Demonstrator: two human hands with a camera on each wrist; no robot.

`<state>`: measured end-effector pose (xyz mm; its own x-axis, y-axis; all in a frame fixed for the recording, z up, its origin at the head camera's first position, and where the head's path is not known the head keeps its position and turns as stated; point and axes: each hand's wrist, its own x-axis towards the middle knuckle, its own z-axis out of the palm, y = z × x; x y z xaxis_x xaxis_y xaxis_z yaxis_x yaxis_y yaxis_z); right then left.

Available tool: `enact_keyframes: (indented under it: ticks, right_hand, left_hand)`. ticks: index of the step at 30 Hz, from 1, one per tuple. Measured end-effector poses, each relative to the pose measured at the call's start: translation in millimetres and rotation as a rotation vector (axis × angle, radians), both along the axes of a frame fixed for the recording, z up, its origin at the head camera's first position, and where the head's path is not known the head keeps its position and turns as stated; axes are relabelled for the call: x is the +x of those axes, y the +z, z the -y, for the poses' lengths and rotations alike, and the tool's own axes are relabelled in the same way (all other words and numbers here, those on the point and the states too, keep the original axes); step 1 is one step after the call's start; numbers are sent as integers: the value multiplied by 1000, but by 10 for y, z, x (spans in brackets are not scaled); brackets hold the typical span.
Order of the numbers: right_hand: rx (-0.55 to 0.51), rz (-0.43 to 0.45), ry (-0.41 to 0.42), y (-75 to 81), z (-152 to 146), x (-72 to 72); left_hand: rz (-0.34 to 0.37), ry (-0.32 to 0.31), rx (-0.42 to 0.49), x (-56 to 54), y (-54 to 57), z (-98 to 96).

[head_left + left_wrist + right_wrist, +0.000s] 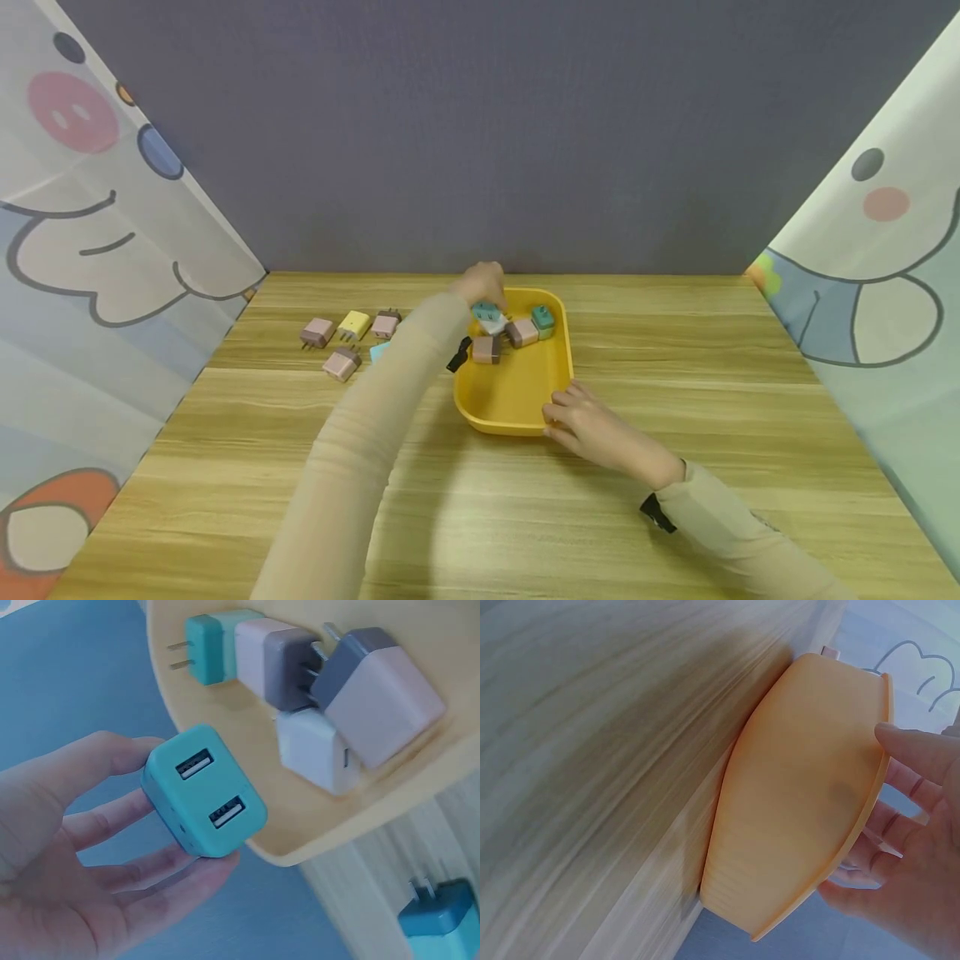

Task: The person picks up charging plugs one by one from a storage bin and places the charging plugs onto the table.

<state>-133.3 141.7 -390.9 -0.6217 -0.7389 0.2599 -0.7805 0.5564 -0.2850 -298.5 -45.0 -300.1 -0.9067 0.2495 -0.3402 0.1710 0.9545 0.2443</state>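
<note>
My left hand [482, 285] is over the far left rim of a yellow tray [525, 396]. Between its thumb and fingers it holds a teal USB charger [204, 791], whose two ports face the left wrist camera. Inside the tray lie two pink-and-mauve chargers, one nearer [486, 350] and one farther right [522, 332], with a white charger [316, 750] and a green charger [217, 646] close by. My right hand [592, 423] grips the tray's near right corner, thumb outside the rim in the right wrist view.
Left of the tray, on the wooden table [675, 358], are a yellow charger [354, 325] and several pink-and-mauve chargers [317, 332]. A light blue charger [379, 350] is partly hidden by my left sleeve [375, 425]. A grey panel [510, 133] stands behind the table, between cartoon-printed sheets.
</note>
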Motion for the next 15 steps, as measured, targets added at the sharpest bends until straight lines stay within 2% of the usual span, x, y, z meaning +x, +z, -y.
enact_keyframes:
  ticks: [8, 15]
  right_hand:
    - [-6, -12, 5, 0, 4, -1]
    - [4, -9, 2, -9, 1, -5]
  left_hand:
    - [-18, -43, 54, 96, 130, 62]
    - [-32, -76, 70, 152, 205, 192]
